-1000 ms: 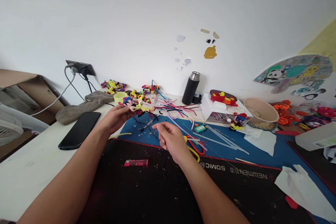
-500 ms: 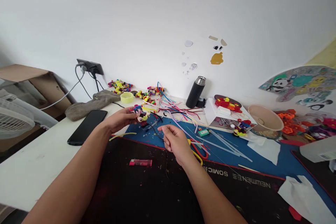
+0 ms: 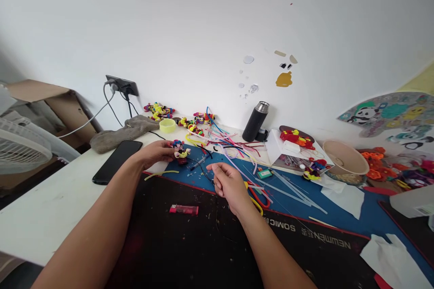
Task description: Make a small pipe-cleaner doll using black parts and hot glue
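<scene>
Doll [image 3: 180, 152]: fuzzy, soft-looking pile, matt
Bottle [image 3: 253, 124]: matt black body, shiny bare metal neck
Phone [image 3: 117, 162]: smooth, glossy dark screen
Lighter [image 3: 185, 210]: see-through pink plastic, glossy
Mat [image 3: 176, 248]: matt, dark, cloth-like
Log [image 3: 118, 134]: rough, dull, like weathered wood
Bowl [image 3: 346, 157]: smooth, plastic-looking, low sheen
Carton [image 3: 39, 90]: brown cardboard, matt
Tissue [image 3: 393, 259]: thin white paper, creased
Wall [image 3: 169, 31]: mostly smooth, matt white

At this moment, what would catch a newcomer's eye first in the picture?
The eye would likely fall first on the small colourful figure in the fingers of the left hand. Next come the black flask near the white wall and the pink lighter on the black mat.
</scene>
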Available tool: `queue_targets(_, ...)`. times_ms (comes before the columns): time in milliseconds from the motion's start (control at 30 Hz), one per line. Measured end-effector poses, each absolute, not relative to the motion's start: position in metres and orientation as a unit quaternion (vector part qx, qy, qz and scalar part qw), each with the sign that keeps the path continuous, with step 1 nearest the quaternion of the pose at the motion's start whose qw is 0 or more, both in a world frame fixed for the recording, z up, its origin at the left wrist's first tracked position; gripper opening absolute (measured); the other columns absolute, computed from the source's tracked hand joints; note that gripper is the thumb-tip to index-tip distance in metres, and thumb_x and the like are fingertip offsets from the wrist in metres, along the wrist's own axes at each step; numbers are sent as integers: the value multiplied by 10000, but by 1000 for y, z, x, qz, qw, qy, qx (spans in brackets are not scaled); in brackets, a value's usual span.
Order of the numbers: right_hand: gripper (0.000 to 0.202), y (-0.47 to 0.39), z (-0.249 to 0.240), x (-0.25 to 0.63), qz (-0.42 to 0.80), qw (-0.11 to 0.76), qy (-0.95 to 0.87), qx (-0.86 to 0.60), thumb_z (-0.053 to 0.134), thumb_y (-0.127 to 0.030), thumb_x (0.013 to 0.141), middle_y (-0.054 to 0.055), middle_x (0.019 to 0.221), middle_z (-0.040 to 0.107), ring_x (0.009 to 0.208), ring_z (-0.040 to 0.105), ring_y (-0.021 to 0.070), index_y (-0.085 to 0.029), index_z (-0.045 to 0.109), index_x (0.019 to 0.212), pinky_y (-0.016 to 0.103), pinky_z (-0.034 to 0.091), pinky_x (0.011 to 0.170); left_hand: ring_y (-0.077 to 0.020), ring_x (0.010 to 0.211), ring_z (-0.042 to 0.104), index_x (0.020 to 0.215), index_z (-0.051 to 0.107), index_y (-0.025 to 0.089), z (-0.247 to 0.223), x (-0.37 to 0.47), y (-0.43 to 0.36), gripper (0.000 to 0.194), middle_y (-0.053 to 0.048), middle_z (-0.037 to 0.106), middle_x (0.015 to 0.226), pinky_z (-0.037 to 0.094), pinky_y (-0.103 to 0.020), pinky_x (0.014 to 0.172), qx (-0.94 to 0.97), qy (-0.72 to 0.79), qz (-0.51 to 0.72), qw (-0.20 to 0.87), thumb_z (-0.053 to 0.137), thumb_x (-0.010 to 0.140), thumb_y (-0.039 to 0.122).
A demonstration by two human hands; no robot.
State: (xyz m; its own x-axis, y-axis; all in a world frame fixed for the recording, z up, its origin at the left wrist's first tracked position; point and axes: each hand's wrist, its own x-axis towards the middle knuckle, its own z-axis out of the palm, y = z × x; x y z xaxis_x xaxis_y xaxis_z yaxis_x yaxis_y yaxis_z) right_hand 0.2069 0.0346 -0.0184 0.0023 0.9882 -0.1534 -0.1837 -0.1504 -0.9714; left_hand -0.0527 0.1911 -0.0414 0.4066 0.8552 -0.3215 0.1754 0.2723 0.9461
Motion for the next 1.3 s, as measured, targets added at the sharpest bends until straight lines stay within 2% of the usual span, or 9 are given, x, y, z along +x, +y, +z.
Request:
queue_targets(233,444,35,-22,205,570,499,-422,-499,708,-591,876,-102,525,419,401,339,65,-160,716,983,225,230,410,-216,667,713,1076,704,165,-42,-53,193,659,-49,748,727,584,-297,618,531,555,313,559,980,542,436)
queue_targets(433,438,34,-25,204,565,494,-431,-502,707,-592,877,-100,524,419,408,352,74,-166,717,980,227,261,415,-242,642,714,1019,709,176,-45,-54,197,631,-30,725,665,578,-311,591,557,573,312,513,979,497,405)
queue_targets(600,443,34,-24,203,561,488,-439,-505,699,-604,873,-97,528,422,415,354,81,-171,711,965,225,275,414,-265,670,706,946,719,195,-43,-58,200,453,-59,752,723,520,-313,595,591,607,311,431,924,594,394)
queue_targets(700,439,34,-24,203,548,480,-452,-515,679,-609,889,-92,533,432,414,364,91,-179,711,973,233,283,418,-284,805,692,884,729,210,-39,-60,200,314,-81,764,839,483,-309,667,609,625,328,363,887,646,341)
queue_targets(800,416,33,-25,203,511,470,-482,-535,634,-595,931,-77,542,452,429,386,110,-192,720,982,249,305,441,-287,891,668,934,756,222,-32,-56,194,236,-84,766,954,466,-310,733,635,616,380,269,826,735,327)
queue_targets(933,332,30,-25,200,393,445,-570,-568,592,-509,993,4,691,644,608,573,171,-216,746,973,282,412,585,-274,827,663,995,787,221,-19,-50,189,215,-72,770,897,465,-314,724,655,592,423,202,736,831,350)
queue_targets(1000,303,28,-24,199,348,428,-607,-572,574,-469,1018,38,816,728,736,644,202,-226,753,988,302,445,679,-277,834,680,1035,794,218,-14,-46,195,240,-83,789,935,472,-318,722,693,589,368,194,687,863,347)
queue_targets(1067,303,26,-23,199,325,420,-625,-572,557,-459,1033,48,865,759,773,665,215,-231,754,1000,312,448,711,-285,866,700,1069,800,222,-10,-38,206,272,-94,803,982,481,-322,730,762,571,253,169,623,888,323)
queue_targets(1300,284,24,-18,200,285,422,-643,-573,550,-434,1049,47,849,770,739,674,219,-247,756,993,306,414,672,-267,901,696,836,837,282,-10,10,249,218,-46,815,902,468,-292,769,855,483,97,163,667,732,195)
